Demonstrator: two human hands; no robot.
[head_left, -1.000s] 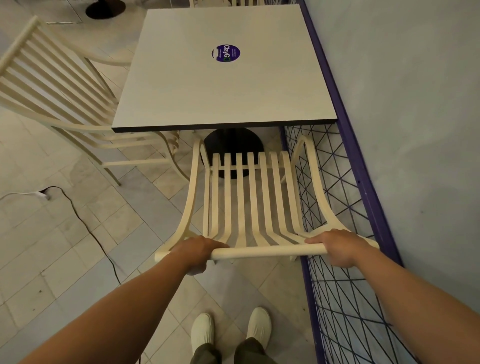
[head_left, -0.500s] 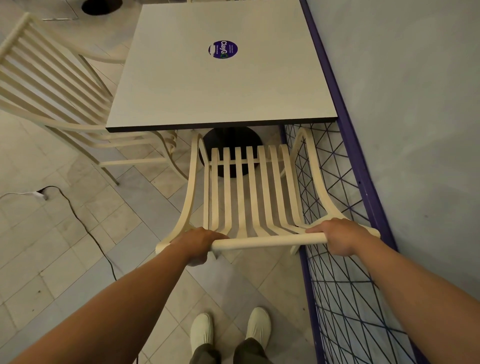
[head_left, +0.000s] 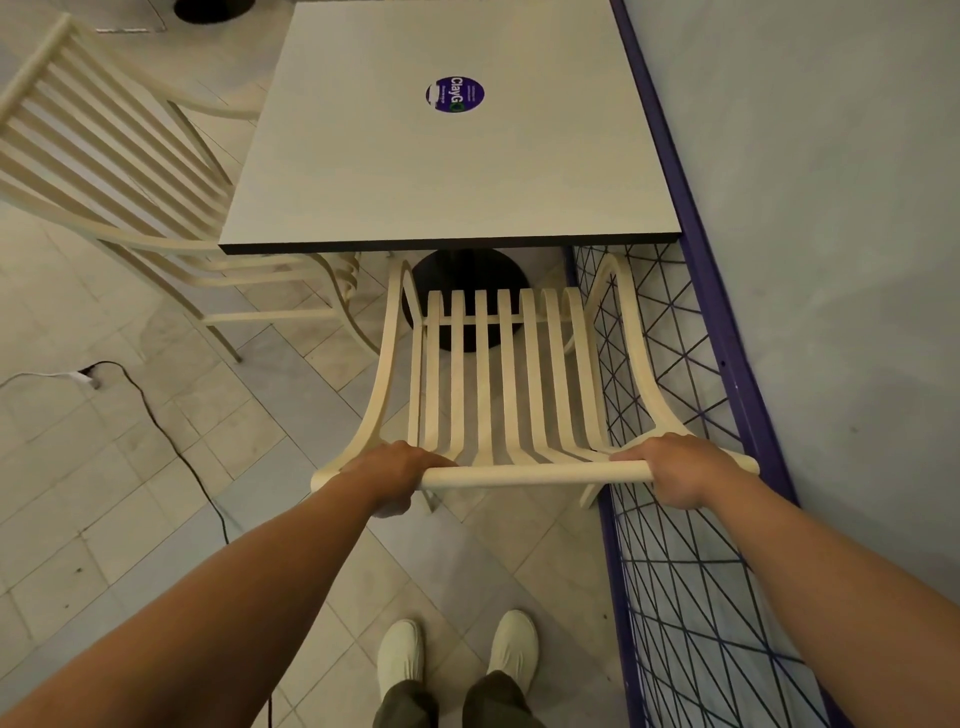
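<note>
A cream slatted chair (head_left: 483, 374) stands in front of me, its seat partly under the near edge of a square grey table (head_left: 452, 171). My left hand (head_left: 395, 475) grips the left end of the chair's top rail (head_left: 530, 474). My right hand (head_left: 675, 470) grips the right end of the same rail. Both sets of fingers curl round the rail. The chair's front legs are hidden below the tabletop, near the table's black round base (head_left: 467, 280).
A second cream slatted chair (head_left: 119, 171) stands at the table's left side. A purple wire-mesh barrier (head_left: 691, 519) and grey wall run along the right. A black cable (head_left: 166, 431) lies on the tiled floor at left. A purple round sticker (head_left: 455, 94) sits on the tabletop.
The chair has slid forward, its seat now further under the table's edge. Both hands kept their grip on the top rail and moved forward with it.
</note>
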